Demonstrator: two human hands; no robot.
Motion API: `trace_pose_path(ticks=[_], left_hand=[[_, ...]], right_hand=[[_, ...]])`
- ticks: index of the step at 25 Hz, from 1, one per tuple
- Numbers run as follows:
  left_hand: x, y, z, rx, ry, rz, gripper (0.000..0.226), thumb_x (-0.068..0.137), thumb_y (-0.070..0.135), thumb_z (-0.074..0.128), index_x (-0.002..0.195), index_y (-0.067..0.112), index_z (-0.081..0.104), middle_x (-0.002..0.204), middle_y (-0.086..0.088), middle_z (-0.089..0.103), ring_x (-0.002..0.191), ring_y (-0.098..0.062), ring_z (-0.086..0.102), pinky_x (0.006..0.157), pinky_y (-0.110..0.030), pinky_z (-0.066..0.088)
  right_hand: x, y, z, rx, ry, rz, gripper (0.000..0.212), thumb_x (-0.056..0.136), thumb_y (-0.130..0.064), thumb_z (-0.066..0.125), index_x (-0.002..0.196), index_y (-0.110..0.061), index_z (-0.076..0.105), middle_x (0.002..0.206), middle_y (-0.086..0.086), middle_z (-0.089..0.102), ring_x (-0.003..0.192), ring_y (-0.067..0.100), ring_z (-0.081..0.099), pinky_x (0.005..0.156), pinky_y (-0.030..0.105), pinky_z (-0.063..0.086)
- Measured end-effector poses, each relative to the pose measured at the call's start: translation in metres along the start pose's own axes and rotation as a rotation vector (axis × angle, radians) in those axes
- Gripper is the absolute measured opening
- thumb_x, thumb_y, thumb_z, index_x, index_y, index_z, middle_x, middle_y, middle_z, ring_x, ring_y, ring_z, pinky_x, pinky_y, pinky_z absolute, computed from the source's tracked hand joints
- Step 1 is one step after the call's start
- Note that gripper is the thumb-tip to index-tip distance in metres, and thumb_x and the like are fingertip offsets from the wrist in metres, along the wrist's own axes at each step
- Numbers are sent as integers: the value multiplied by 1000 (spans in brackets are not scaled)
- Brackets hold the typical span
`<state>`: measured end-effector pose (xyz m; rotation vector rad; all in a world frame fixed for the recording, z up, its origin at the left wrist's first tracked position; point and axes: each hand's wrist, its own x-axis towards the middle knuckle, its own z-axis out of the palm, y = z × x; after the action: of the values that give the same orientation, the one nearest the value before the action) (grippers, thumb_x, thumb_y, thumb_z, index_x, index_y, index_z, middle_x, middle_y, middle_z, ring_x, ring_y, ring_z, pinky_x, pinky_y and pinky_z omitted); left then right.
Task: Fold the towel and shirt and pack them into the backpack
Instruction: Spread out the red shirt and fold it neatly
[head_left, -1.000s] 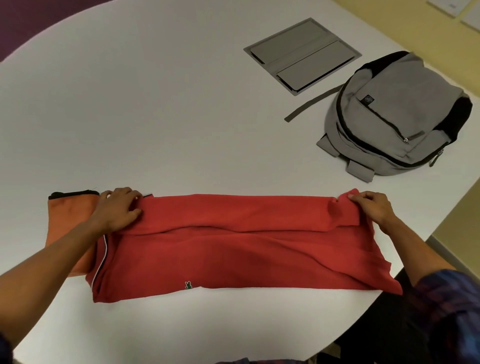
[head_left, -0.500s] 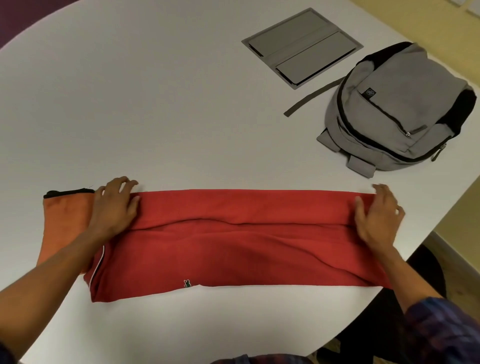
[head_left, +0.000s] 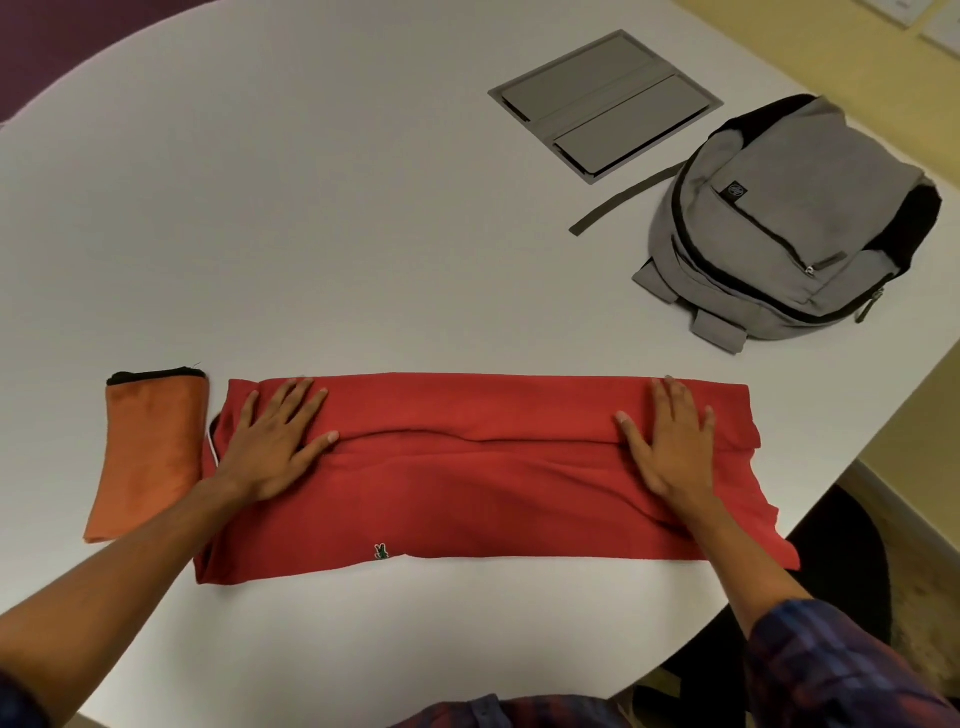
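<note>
Evidently the red shirt (head_left: 483, 467) lay across the near part of the white table (head_left: 311, 234) as a long band, its far edge already turned over toward the person, and both hands were on it to hold that fold down. The left hand (head_left: 275, 441) lay flat with its fingers spread near the collar end, and the right hand (head_left: 670, 441) lay flat in the same way near the hem end; the two were well apart, palms down, pinching nothing. Pressing at both ends at once probably kept the folded flap from springing back and smoothed the crease between them. The orange towel (head_left: 148, 452) sat just beside the shirt's left end, already folded into a narrow bundle, likely parked there until packing. The grey backpack (head_left: 795, 223) lay on its back at the far right of the table, well apart from the cloth, and its zips looked closed, so packing had not begun. A grey hatch panel (head_left: 605, 104) was set in the tabletop beyond it. A second before, both hands had gripped the far edge of the shirt at its corners, with the right end bunched up; half a second later they were flattening out near the far edge. By this moment they rested further onto the fold, palms fully down, and the shirt's left end no longer overlapped the towel.
</note>
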<state>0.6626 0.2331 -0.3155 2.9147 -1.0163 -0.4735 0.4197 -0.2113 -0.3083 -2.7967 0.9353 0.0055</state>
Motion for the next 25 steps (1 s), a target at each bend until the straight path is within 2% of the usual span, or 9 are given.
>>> trace_pose_path(ticks=[4, 6, 8, 13, 15, 17, 21, 23, 25], left_hand=[[3, -17, -13, -38, 102, -103, 67, 94, 58, 23, 139, 13, 45, 149, -9, 39, 143, -23, 24, 116, -50, 2], [10, -34, -18, -62, 103, -139, 52, 97, 44, 41, 135, 10, 48, 142, -13, 47, 138, -27, 33, 114, -54, 10], [18, -50, -24, -86, 65, -139, 47, 92, 30, 56, 133, 8, 51, 135, -15, 54, 129, -32, 43, 110, -55, 26], [34, -60, -41, -169, -41, -191, 46, 86, 27, 65, 128, 11, 56, 123, -18, 58, 115, -37, 52, 96, -45, 41], [39, -60, -44, -124, -68, -169, 41, 86, 31, 64, 121, 11, 60, 117, -17, 56, 110, -35, 52, 90, -44, 42], [41, -63, -46, -115, -106, -142, 37, 86, 33, 64, 113, 9, 62, 115, -15, 54, 107, -33, 52, 87, -42, 42], [35, -67, -46, -279, -152, -67, 28, 87, 28, 64, 101, 5, 57, 105, -12, 53, 93, -28, 53, 75, -35, 39], [31, -66, -47, -314, -156, -32, 27, 86, 29, 66, 96, 6, 55, 95, -7, 54, 85, -25, 52, 69, -33, 35], [26, -67, -44, -348, -188, -13, 27, 84, 28, 69, 93, 9, 52, 86, -5, 56, 81, -25, 53, 65, -33, 35]], right_hand=[[-42, -90, 17, 221, 85, -165, 62, 92, -51, 41, 137, -10, 50, 142, 10, 50, 134, 25, 43, 111, 44, 29], [-65, -140, 29, 306, 39, -228, 56, 90, -47, 45, 132, -10, 55, 136, 9, 56, 128, 25, 50, 105, 41, 38], [-84, -191, 34, 362, -20, -291, 51, 89, -43, 48, 128, -12, 58, 129, 9, 60, 119, 26, 55, 97, 41, 46], [-125, -300, 38, 448, -109, -513, 27, 89, -35, 56, 98, -11, 63, 89, 6, 66, 78, 27, 62, 67, 40, 50], [-143, -335, 39, 410, -237, -543, 34, 90, -42, 59, 94, -8, 60, 88, 10, 66, 75, 31, 63, 63, 39, 47], [-159, -365, 44, 303, -363, -470, 52, 90, -56, 55, 104, -5, 57, 102, 15, 64, 84, 34, 63, 66, 39, 43], [-176, -409, 65, 109, -388, -377, 85, 78, -73, 56, 124, -2, 48, 123, 18, 50, 94, 33, 56, 70, 38, 39], [-179, -421, 78, -51, -358, -388, 89, 70, -74, 62, 125, -6, 49, 123, 15, 49, 90, 31, 57, 72, 39, 47], [-183, -431, 88, -204, -374, -374, 79, 61, -72, 68, 115, -16, 56, 111, 8, 54, 79, 24, 61, 66, 39, 54]])
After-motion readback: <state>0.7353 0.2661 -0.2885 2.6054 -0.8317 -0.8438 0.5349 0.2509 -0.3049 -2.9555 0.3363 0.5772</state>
